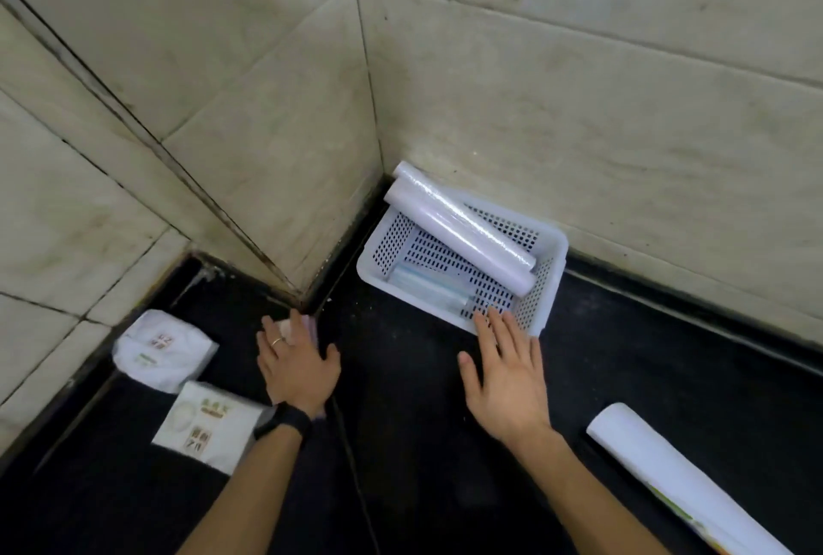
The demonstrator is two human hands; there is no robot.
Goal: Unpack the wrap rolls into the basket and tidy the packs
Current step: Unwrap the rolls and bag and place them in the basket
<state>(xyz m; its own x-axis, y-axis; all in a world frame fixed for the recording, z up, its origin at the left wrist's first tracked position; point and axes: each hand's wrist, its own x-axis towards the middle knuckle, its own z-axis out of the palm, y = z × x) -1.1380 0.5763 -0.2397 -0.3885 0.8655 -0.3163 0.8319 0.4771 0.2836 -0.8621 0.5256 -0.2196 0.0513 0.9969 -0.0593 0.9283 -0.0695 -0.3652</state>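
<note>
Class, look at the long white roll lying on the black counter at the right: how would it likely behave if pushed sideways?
The long white roll is a cylinder lying flat on the smooth black counter, so it would probably roll. Its glossy surface suggests it might be slippery to grip.

white perforated basket (552, 262), white wrap rolls (463, 227), black counter (414, 398), beige wall tiles (579, 86).

One white basket (550, 282) is sitting by the wall. Two white rolls (463, 227) are lying across it, and one clear pack (427, 287) is lying inside. One more roll (668, 479) is lying outside. Two white packs (162, 349) are lying nearby. Two hands (507, 380) are showing.
</note>
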